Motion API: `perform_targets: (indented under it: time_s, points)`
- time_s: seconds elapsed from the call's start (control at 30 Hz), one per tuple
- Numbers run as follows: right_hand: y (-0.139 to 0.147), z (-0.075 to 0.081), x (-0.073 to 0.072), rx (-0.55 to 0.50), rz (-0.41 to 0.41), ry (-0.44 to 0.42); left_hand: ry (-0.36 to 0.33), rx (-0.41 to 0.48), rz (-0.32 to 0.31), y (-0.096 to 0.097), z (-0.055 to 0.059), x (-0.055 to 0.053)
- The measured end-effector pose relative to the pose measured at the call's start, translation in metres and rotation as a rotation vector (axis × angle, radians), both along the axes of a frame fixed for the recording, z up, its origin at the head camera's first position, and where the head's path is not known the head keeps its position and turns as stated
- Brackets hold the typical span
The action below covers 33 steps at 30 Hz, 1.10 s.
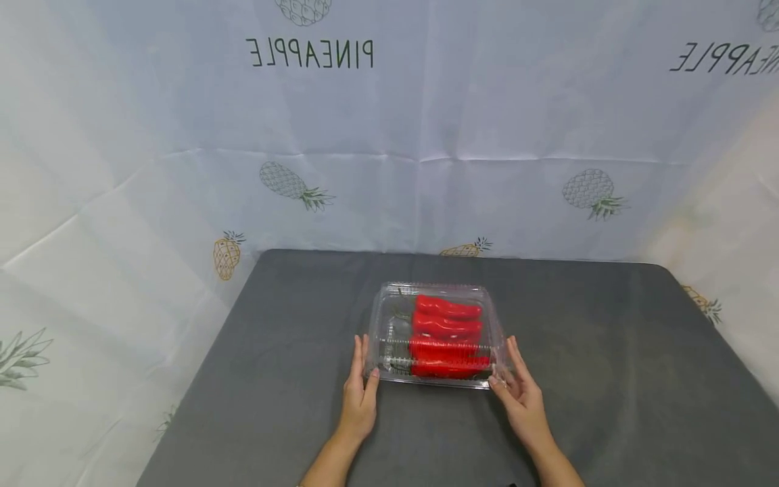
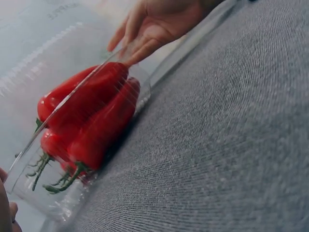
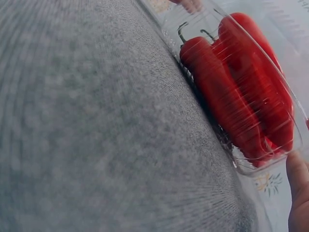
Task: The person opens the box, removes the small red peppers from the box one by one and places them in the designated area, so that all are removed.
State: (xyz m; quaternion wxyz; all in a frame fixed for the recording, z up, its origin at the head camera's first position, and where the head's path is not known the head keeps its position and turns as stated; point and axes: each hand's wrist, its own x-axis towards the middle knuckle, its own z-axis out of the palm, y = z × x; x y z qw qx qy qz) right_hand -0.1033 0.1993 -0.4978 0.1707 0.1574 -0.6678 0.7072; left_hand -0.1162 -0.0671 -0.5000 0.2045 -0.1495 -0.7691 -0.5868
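A clear plastic clamshell box [image 1: 389, 304] with its lid down holds several long red peppers [image 1: 447, 329] with green stems, lying side by side. Their stems point to the left. My left hand [image 1: 358, 402] grips the box's left side, thumb at the near corner and fingers along the side wall. On the right, my right hand [image 1: 525, 406] holds the opposite end, its thumb on the near corner and its fingers partly behind the clear wall. The box's underside sits close over the table in the left wrist view, where the right hand [image 2: 166, 24] shows at the far end.
A dark grey cloth-covered table [image 1: 292, 325] lies under the box, with its back edge beyond it. Behind and at both sides hangs a pale curtain [image 1: 389, 122] printed with pineapples and mirrored lettering. A small black object [image 1: 513, 485] shows at the bottom edge.
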Motion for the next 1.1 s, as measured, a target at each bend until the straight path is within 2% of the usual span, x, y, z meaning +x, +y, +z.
perform_targets:
  time_s: [0.13, 0.23, 0.3, 0.4, 0.5, 0.63, 0.8, 0.97, 1.03, 1.1]
  points:
    - [0.0001, 0.0005, 0.0005, -0.05, 0.043, -0.018, 0.002, 0.037, -0.004, -0.0013, 0.0001, -0.0001]
    - [-0.0004, 0.0006, 0.0006, -0.043, 0.028, -0.043, -0.003, 0.064, -0.01, -0.0021, -0.0013, -0.0022]
    - [-0.0007, 0.0002, 0.0006, -0.035, 0.016, -0.056, -0.024, 0.103, -0.036, -0.0029, -0.0033, -0.0041]
    - [-0.0007, -0.0003, 0.0003, -0.03, 0.005, -0.067, -0.091, 0.188, -0.099, -0.0045, -0.006, -0.0067]
    - [-0.0006, -0.0005, -0.0003, -0.02, 0.002, -0.068, -0.189, 0.274, -0.18, -0.0067, -0.0072, -0.008]
    - [-0.0013, -0.0007, -0.0004, -0.011, -0.01, -0.087, -0.308, 0.314, -0.252, -0.0091, -0.007, -0.008]
    - [-0.0016, -0.0015, -0.0005, 0.01, -0.032, -0.114, -0.388, 0.314, -0.267, -0.0097, -0.0077, -0.0085]
    - [-0.0013, -0.0017, -0.0006, 0.005, 0.003, -0.036, -0.407, 0.3, -0.25, -0.0094, -0.0077, -0.0085]
    - [-0.0008, -0.0001, -0.0013, 0.039, -0.031, -0.023, -0.403, 0.303, -0.249, -0.0088, -0.0082, -0.0084]
    - [0.0004, 0.0041, -0.0036, 0.101, -0.099, -0.04, -0.396, 0.309, -0.249, -0.0081, -0.0088, -0.0083]
